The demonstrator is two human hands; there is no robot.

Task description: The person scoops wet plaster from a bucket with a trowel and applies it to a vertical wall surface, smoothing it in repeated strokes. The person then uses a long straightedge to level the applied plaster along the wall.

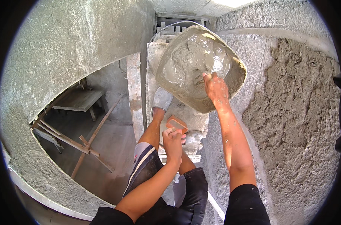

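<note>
My right hand (217, 89) reaches into a large tub (238, 80) of wet grey mortar (189, 60). Its fingers are closed around a pale handle-like piece, and the rest of it is hidden in the mortar. Closer to my body, my left hand (173, 144) is closed with its fingers curled. Just beyond those fingers is an orange rectangular block (176, 123) with a greyish face. I cannot tell whether the left hand grips it or whether it lies on the plank (194, 116) below. The tub stands on the same plank, beyond my foot.
A rough grey wall (249, 52) with a darker patch of fresh mortar (290, 101) rises on the right. On the left, a curved edge (69, 78) frames a drop to a lower floor (114, 150) with wooden poles (93, 137) and a low table (78, 99). My foot (162, 99) stands beside the tub.
</note>
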